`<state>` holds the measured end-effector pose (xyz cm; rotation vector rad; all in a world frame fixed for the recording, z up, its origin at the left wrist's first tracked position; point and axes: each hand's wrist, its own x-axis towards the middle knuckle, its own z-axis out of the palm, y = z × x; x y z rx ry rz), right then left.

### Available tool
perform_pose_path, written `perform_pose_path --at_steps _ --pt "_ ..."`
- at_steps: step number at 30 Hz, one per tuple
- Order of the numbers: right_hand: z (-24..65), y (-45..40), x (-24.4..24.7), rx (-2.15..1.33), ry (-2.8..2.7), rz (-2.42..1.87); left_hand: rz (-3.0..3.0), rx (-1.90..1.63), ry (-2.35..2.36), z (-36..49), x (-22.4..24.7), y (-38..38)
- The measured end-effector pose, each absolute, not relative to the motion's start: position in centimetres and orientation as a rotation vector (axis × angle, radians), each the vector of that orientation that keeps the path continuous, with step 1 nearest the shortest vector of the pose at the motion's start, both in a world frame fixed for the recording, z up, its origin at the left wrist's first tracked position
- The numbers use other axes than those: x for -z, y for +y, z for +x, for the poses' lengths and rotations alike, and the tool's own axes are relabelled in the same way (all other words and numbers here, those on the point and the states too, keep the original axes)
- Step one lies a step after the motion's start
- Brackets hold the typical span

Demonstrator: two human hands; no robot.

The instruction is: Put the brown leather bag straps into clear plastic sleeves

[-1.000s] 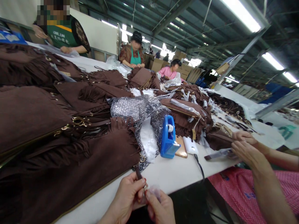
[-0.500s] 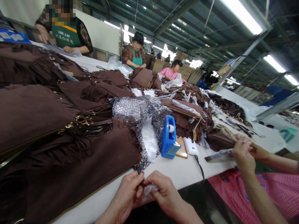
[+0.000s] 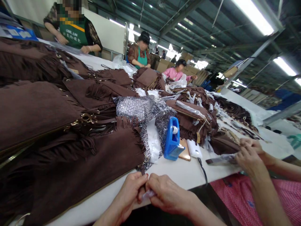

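Observation:
A brown fringed bag (image 3: pixel 94 169) lies flat along the near left of the table, with a narrow brown strap (image 3: pixel 142 169) coming off its right corner. My left hand (image 3: pixel 130 191) is closed on that strap, thumb and forefinger pinched together. Right beside it, almost touching, my right hand (image 3: pixel 164 191) is closed on a small piece of clear plastic wrap (image 3: pixel 148 195). The plastic sits between both hands at the strap's end. My fingers hide most of the strap end.
A blue tape dispenser (image 3: pixel 172 141), a gold phone (image 3: pixel 185 150) and a white power bank (image 3: pixel 194 148) with a black cable stand ahead. Patterned packing film (image 3: pixel 134 108) lies behind them. A co-worker's hands (image 3: pixel 250 153) work at the right; more brown bags (image 3: pixel 35 103) are piled left.
My right hand has turned and its fingers have curled tighter over the plastic. Less of the plastic shows now. The whole view has shifted slightly. The co-worker's hands at right have moved closer together.

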<state>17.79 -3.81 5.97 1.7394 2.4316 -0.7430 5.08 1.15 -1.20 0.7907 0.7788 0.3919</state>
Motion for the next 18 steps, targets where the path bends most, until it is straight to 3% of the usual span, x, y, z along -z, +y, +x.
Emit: perform_pose_path --at_steps 4,12,15,18 --pt "17.6 -4.9 -5.4 0.695 2.344 1.822 0.823 -0.387 0.788 5.0 0.4 1.1" --pt "19.1 -9.3 -1.9 0.965 2.334 2.285 0.93 -0.359 0.921 5.4 -0.1 0.8" --pt "19.1 -10.0 -0.8 1.171 2.344 2.466 1.051 -0.457 0.962 5.1 0.2 0.3" --pt "18.7 -9.8 -1.1 1.474 2.197 2.688 1.541 -0.732 0.831 4.3 0.6 -0.5"
